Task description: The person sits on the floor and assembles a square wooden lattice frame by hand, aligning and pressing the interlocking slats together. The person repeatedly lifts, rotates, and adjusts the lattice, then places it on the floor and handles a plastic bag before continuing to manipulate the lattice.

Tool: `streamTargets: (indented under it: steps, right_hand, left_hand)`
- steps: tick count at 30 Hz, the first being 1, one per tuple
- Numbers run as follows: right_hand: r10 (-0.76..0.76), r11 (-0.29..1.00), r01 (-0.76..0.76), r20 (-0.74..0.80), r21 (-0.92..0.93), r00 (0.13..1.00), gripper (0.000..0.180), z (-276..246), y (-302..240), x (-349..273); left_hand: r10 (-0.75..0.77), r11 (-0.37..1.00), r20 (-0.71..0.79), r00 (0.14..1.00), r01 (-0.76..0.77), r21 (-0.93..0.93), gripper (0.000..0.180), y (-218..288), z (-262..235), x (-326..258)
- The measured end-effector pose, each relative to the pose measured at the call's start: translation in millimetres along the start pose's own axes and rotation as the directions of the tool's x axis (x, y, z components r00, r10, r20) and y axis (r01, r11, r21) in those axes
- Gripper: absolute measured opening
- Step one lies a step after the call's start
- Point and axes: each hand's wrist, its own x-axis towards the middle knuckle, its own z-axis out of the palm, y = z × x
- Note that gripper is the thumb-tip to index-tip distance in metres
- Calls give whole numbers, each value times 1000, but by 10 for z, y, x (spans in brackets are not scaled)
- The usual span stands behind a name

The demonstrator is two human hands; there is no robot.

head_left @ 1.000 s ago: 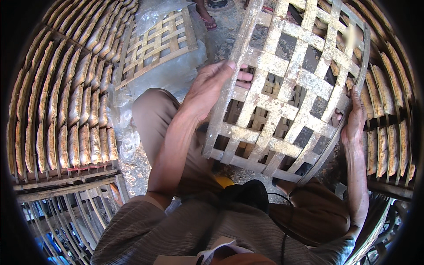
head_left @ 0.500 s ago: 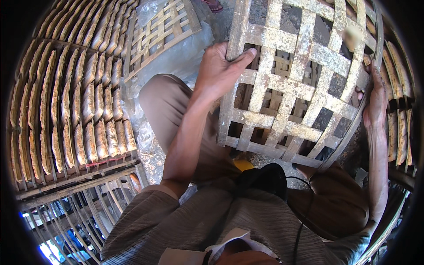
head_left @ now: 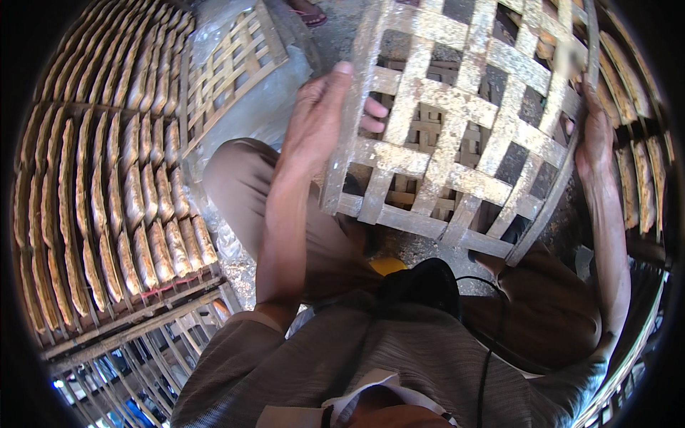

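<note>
A woven bamboo lattice tray (head_left: 457, 132) in a wooden frame, worn and speckled pale, is raised at a tilt before my knees. My left hand (head_left: 315, 118) grips its left rail, thumb along the outside and fingertips poking through an opening of the weave. On the opposite side, my right hand (head_left: 594, 135) is closed round the right rail, some of its fingers hidden behind the frame. Through the gaps, more lattice shows below.
Racks with rows of pale brown slabs (head_left: 93, 207) fill the left side, above a slatted wooden frame (head_left: 143, 342). Another lattice tray (head_left: 232, 71) lies on plastic sheeting (head_left: 242, 114). More slabs (head_left: 646, 178) stand at right. A sandalled foot (head_left: 308, 13) shows at the top.
The tray has shifted left and slightly upward in view, with both hands still on it. My left thumb has moved from over the rail to its outer side.
</note>
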Motion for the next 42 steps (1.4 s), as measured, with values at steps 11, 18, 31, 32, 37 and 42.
streamTargets:
  steps: [11, 18, 31, 32, 37, 42]
  right_hand:
    - [-9, 1000, 9, 43, 1, 999, 49, 85, -74, -125]
    - [-10, 997, 2, 112, 75, 994, 60, 168, -215, -239]
    - [-79, 996, 72, 130, 56, 988, 53, 306, -293, -391]
    - [-77, 995, 68, 129, 77, 989, 53, 306, -295, -380]
    - [-109, 990, 87, 211, 111, 971, 50, 251, -339, -346]
    - [15, 985, -73, 340, 158, 940, 54, 323, -417, -426]
  left_hand:
    - [-51, 975, -210, 976, 94, 202, 62, 62, 170, -67]
    - [2, 998, -303, 953, 17, 60, 60, 19, 181, -38]
    - [134, 990, -327, 936, -142, -1, 43, -7, 245, -62]
    - [184, 983, -318, 930, -178, 47, 40, -1, 257, -78]
    - [157, 980, -293, 943, -185, -69, 39, -88, 174, -17]
    - [120, 977, -374, 920, -177, -123, 47, -38, 167, -51]
